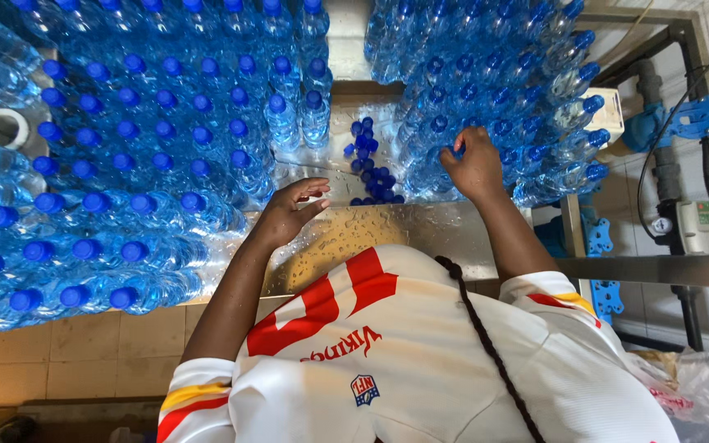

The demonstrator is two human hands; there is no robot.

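Hands, two: right hand (475,164) grip on one bottle cap (458,150), left hand (290,210) grip wide, many loose caps (373,168) between.

Clear plastic bag (703,373) at lower right (crumpled, translucent); small green-marked label (705,215) on white box (697,226).

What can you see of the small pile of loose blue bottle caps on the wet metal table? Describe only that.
The loose blue bottle caps look like small round plastic screw caps, all the same deep blue. They lie in a narrow, uneven heap on the wet metal table, in the gap between two blocks of capped water bottles. Some overlap. Neither hand touches them: the left hand is just below, the right hand beside.
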